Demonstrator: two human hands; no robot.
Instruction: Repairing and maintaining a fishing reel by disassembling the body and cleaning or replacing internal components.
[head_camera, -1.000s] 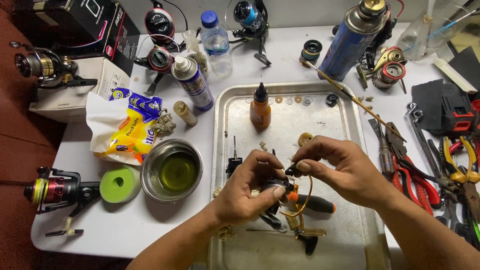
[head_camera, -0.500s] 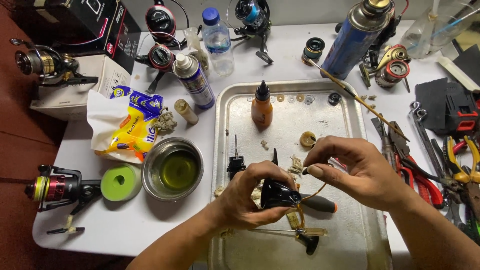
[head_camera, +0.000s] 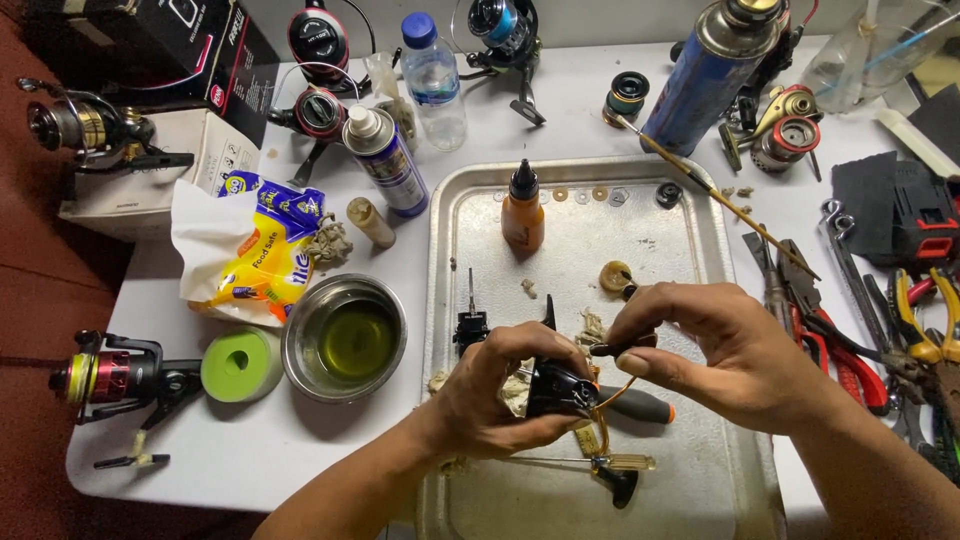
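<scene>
- Nearest the camera, the left hand (head_camera: 505, 395) is curled closed around a black fishing-reel body (head_camera: 558, 388), gripping it just above the metal tray (head_camera: 570, 240), apparently so that loose bits fall into the tray rather than onto the table.
- The right hand (head_camera: 715, 345) meets it from the other side, thumb and forefinger pinched narrowly on a small dark part (head_camera: 622, 348) at the top of the reel body; what the part is cannot be told.
- Just under the hands lie a grey-handled screwdriver with an orange collar (head_camera: 635, 405) and a thinner clear-handled screwdriver (head_camera: 610, 462), both within easy reach.
- Left of the tray stand a steel bowl of greenish liquid (head_camera: 345, 338) and a green foam roll (head_camera: 240, 365), with a red-and-black spinning reel (head_camera: 115, 378) beyond them at the table edge.
- Further up the tray an orange dropper bottle (head_camera: 522, 212) stands upright, and small washers (head_camera: 585, 195) lie in a row along the far rim, apart from one another.
- To the right, pliers and wrenches (head_camera: 880, 320) are spread beside the tray.
- Farthest back stand a spray can (head_camera: 385, 165), a water bottle (head_camera: 433, 80), a blue gas canister (head_camera: 705, 75) and more reels.
</scene>
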